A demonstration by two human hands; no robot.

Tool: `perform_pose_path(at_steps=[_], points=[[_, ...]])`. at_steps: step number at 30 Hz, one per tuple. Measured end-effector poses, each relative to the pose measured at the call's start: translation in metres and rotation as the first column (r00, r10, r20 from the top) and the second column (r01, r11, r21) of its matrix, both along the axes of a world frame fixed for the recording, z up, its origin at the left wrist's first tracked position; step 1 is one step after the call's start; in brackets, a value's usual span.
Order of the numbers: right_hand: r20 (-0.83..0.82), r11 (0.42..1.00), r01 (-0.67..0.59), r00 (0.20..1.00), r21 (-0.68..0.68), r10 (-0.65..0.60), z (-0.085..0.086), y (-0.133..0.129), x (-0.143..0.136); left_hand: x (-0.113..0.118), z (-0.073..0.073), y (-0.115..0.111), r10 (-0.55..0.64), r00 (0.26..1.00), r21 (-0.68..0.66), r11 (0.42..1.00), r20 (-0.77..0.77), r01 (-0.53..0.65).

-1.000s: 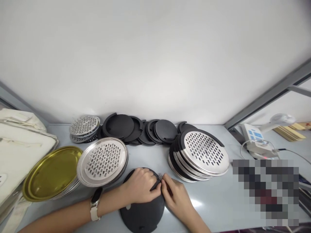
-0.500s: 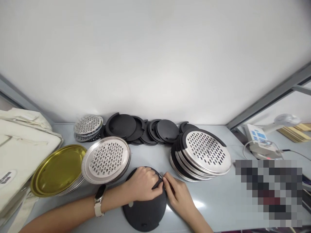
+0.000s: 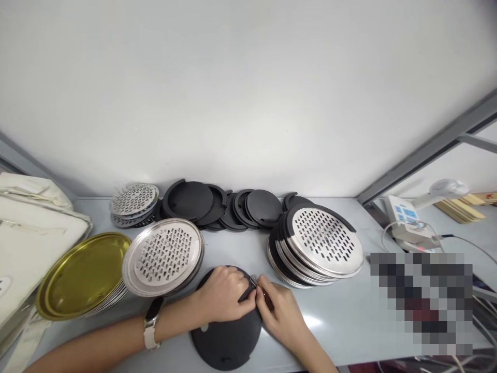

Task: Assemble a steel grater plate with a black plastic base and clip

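A round black disc (image 3: 229, 344) lies near the front edge of the table. Over its upper part rests my left hand (image 3: 223, 294), fingers curled and closed on the disc's rim. My right hand (image 3: 277, 306) is beside the disc's right rim, its thumb and fingers pinched together at a small metal piece (image 3: 253, 281) by the rim. What exactly the right fingers hold is too small to make out. Behind my left wrist is a stack topped by a silver grater plate (image 3: 166, 254). Past my right hand stands a taller stack of grater plates with black rims (image 3: 326, 241).
Gold round plates (image 3: 85, 274) are stacked at the left beside a cream bag (image 3: 34, 233). Black discs (image 3: 264, 208) and small grater plates (image 3: 134, 199) line the wall. To the right are a white device (image 3: 409, 220), wooden strips (image 3: 460, 207) and a pixelated area.
The whole view has shifted slightly, so most things appear further left. Both hands keep their places at the disc's rim, and the small metal piece shows a little more.
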State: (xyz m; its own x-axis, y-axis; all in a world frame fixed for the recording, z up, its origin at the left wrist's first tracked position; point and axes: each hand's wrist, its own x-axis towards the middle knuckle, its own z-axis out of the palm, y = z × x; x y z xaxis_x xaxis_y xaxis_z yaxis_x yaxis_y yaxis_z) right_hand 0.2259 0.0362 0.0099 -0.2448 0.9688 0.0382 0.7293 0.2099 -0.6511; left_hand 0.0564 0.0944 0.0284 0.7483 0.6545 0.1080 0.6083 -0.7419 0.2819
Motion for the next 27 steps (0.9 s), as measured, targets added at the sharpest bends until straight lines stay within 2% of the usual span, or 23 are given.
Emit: perform_pose_path(at_steps=[27], points=[[0.031, 0.997, -0.019, 0.999, 0.078, 0.017, 0.0001, 0.0006, -0.0001, 0.0003, 0.0050, -0.0003, 0.004, 1.000, -0.030, 1.000, -0.022, -0.005]])
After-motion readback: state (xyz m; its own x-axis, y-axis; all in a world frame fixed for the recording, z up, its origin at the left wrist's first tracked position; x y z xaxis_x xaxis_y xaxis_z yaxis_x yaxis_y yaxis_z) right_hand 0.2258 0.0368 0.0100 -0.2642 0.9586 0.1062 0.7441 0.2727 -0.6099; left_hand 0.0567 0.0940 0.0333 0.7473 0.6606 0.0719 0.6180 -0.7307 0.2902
